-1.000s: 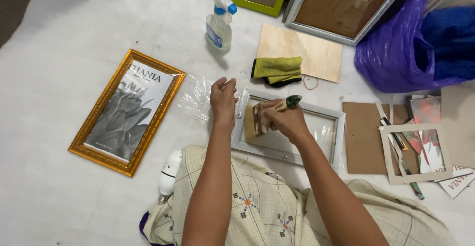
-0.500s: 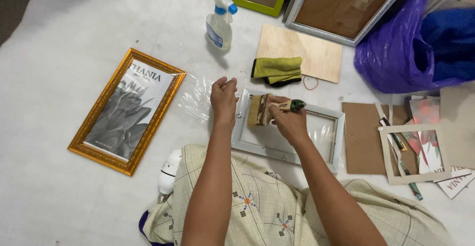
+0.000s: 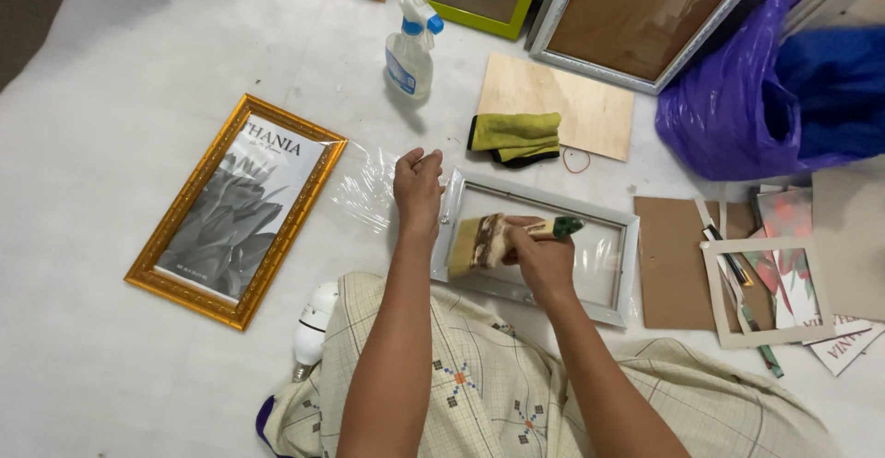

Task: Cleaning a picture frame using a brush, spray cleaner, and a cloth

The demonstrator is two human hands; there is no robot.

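Five frames (image 3: pixel 539 251), one brush (image 3: pixel 479 241), one spray bottle (image 3: pixel 410 48)

Glossy glass in a matt grey frame (image 3: pixel 539 198); crinkled clear plastic film (image 3: pixel 364 189).

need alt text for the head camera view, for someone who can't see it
Seen from above, a person's right hand sweeps a wide brush over a grey picture frame on a white floor, while the left hand steadies its left edge. A gold frame, spray bottle and yellow cloth lie nearby.
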